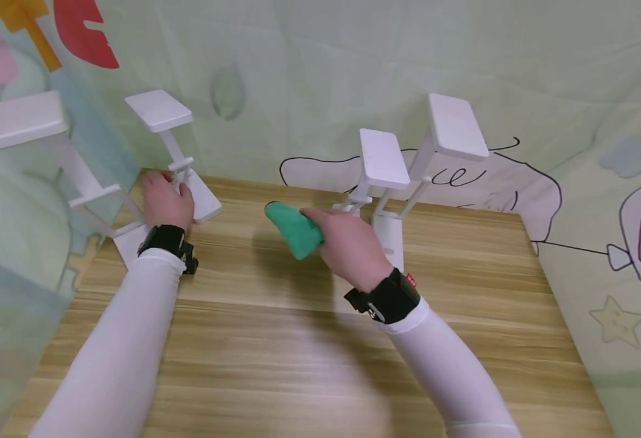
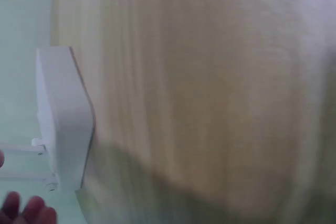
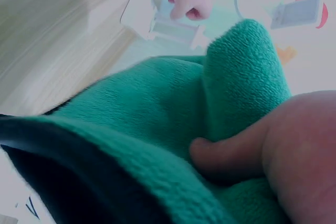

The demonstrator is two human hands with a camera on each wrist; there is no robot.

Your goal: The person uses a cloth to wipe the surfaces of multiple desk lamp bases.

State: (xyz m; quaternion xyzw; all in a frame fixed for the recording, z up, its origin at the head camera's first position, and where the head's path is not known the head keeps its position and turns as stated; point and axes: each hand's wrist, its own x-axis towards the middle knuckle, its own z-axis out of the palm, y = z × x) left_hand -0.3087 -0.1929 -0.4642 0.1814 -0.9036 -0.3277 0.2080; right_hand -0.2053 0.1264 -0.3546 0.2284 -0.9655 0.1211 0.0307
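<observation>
My right hand [image 1: 355, 249] grips a green fleecy cloth [image 1: 295, 231] above the middle of the table. Seen from the right wrist, the thumb [image 3: 226, 156] presses into the cloth's folds, and a dark edging runs along one side. Over at the back left, my left hand [image 1: 167, 198] is beside the base of a white folding stand [image 1: 202, 201]. In the left wrist view its fingertips [image 2: 32, 211] are near that stand's thin struts, with thumb and fingers apart; whether they touch it is hidden. Another white stand [image 1: 24, 118] rises left of this hand.
Two more white stands, a shorter one [image 1: 383, 157] and a taller one [image 1: 457, 126], stand behind the right hand. The wood-grain table [image 1: 271, 365] meets a printed fabric backdrop [image 1: 309, 79] at the back and both sides.
</observation>
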